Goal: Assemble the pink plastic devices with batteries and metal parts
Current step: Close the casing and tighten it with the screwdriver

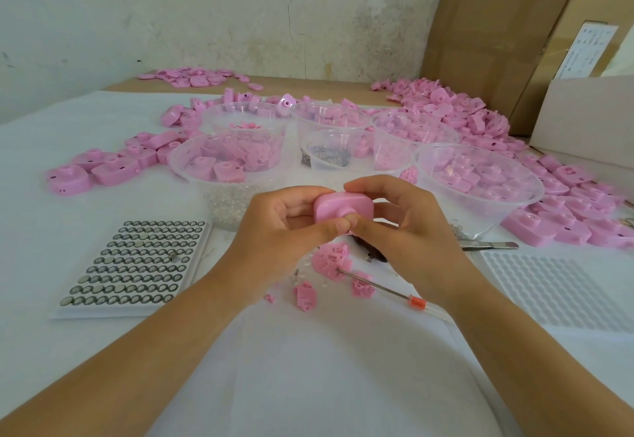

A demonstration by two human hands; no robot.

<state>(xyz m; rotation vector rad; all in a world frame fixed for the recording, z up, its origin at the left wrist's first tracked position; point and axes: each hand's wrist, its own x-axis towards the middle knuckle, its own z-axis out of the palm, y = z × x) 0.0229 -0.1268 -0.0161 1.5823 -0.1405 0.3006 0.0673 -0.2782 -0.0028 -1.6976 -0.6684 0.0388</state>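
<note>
Both hands hold one pink device (343, 211) between them, above the middle of the tabletop (308, 351). The left hand (284, 227) has its grip closed on the left side of the device, and the right hand (398, 220) has its grip closed on the right side — the two thumbs meet at the near edge. Just under the hands lie small pink parts (331, 260) and a thin screwdriver (380, 287) with an orange collar. To the left is a tray of button batteries (137, 261), partly emptied. Behind the hands stand clear plastic bowls (480, 182) with pink pieces inside, and loose pink shells (456, 110) are heaped around them. Metal tweezers (489, 245) lie to the right, near a white empty tray (555, 285).
</note>
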